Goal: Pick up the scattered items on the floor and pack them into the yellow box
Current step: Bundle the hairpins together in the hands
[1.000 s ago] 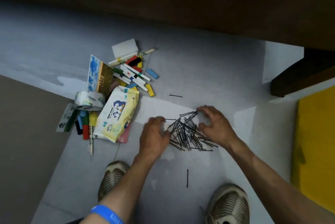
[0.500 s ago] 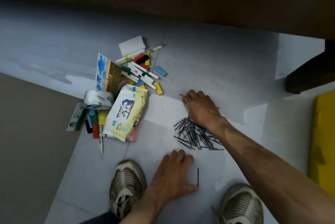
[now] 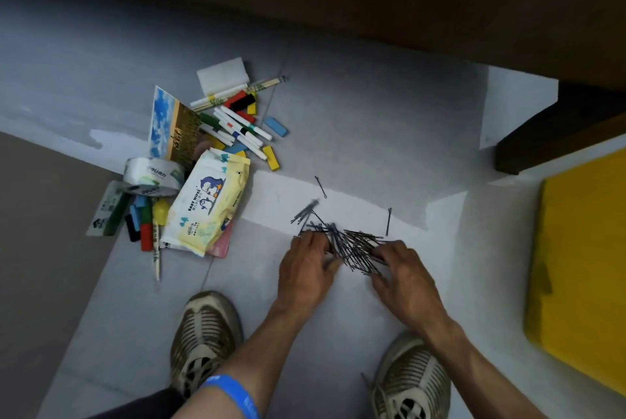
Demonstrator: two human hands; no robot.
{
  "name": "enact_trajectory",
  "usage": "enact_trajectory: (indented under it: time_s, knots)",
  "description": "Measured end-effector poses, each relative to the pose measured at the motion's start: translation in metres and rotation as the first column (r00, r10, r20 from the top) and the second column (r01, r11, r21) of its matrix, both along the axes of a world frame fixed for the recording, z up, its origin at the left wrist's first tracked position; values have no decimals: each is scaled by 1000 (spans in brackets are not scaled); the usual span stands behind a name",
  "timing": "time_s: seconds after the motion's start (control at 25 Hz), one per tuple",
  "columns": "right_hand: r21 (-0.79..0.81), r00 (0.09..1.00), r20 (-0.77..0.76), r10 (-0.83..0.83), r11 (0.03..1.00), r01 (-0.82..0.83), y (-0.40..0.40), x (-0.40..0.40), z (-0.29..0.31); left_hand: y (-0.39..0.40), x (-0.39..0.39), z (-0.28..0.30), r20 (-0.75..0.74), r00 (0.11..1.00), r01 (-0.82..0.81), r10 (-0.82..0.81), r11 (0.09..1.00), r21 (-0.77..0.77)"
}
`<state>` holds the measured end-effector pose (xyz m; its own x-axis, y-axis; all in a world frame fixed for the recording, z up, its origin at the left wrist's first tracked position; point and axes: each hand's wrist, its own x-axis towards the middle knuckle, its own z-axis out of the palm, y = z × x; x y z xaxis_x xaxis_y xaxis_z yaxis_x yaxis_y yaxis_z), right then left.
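Yellow box sits at far right on the floor, apparently within reach for packing. Left hand and right hand, fingers loosely curled, flank the hairpin pile, seemingly raking it together. Two stray pins lie apart.

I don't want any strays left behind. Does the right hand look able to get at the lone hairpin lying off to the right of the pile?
Probably yes. The lone hairpin lies on bare floor just beyond the right hand, with nothing between them. That hand is busy at the hairpin pile, though.
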<state>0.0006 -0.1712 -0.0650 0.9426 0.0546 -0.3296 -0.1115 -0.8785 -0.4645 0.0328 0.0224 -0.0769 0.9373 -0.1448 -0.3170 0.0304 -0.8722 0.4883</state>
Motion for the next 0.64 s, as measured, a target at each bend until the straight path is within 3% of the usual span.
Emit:
enact_trajectory:
  time_s: [0.2, 0.32, 0.4, 0.52, 0.64]
  knots:
    - [-45, 952, -31, -306, 951, 304, 18, 22, -7, 16, 20, 2, 69, 958, -279, 277, 960, 21]
    - [-84, 983, -66, -170, 983, 164, 45, 36, -5, 9, 23, 5, -12, 981, -195, 194, 978, -73]
    - [-109, 985, -40, -169, 980, 164, 49, 32, -4, 5, 28, 7, 14, 983, -183, 186, 977, -106]
    - [-213, 983, -9, -181, 961, 175, 44, 20, -6, 4, 52, 5, -36, 980, -194, 198, 977, 93]
    - [-200, 998, -31, -56, 979, 49, 42, 20, -6, 0, 55, 5, -79, 997, -1, 16, 983, 185]
